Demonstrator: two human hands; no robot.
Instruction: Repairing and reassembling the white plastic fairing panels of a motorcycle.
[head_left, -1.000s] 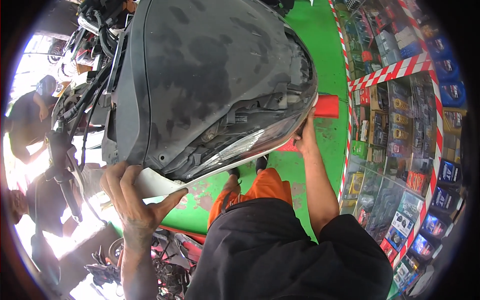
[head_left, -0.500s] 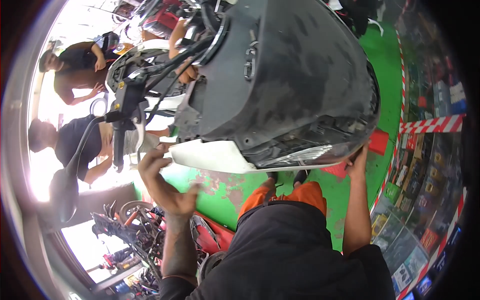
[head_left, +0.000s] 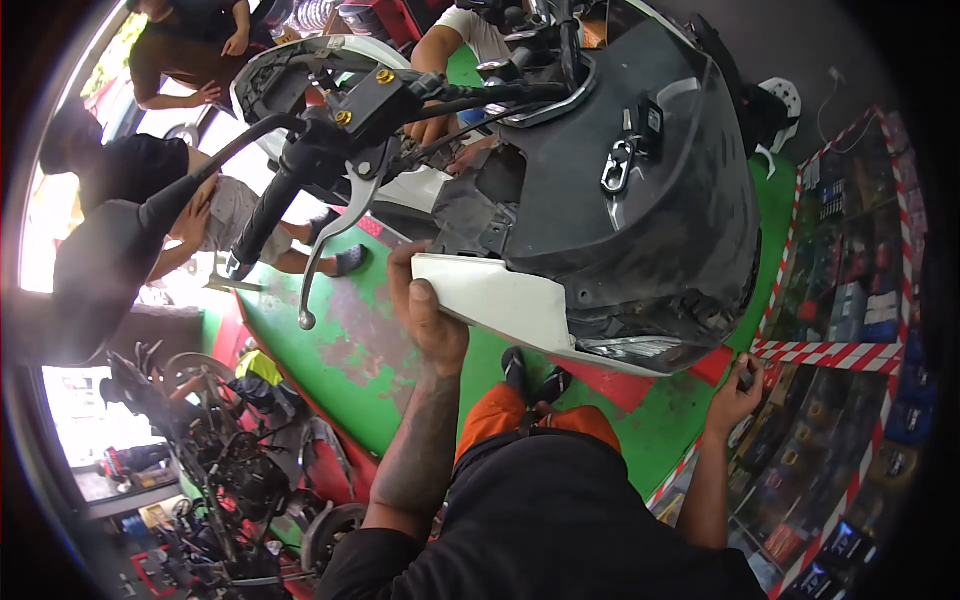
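Note:
A scooter with a dusty dark front panel [head_left: 630, 215] stands before me. Along its near side runs a white body panel [head_left: 490, 295], attached or resting there; I cannot tell which. My left hand [head_left: 432, 320] grips the panel's left end, thumb on the white face and fingers behind. Past the scooter's right end, my right hand [head_left: 737, 397] is off the bodywork, its fingers curled. A small dark thing shows between those fingers, too small to name. A key with a chain-link ring [head_left: 620, 165] lies on the dark panel. The brake lever [head_left: 340, 235] is left of my left hand.
A mirror [head_left: 95, 270] juts out on the left. Another person's hand [head_left: 430, 125] reaches in behind the handlebar; two people are at the far left. A partly stripped motorcycle [head_left: 225, 470] stands lower left. Glass display cases [head_left: 800, 440] with red-white tape line the right.
My left hand has gone from open fingers beside the white panel to gripping its end. My right hand has left the scooter's right end. The view has shifted, showing more of the handlebar.

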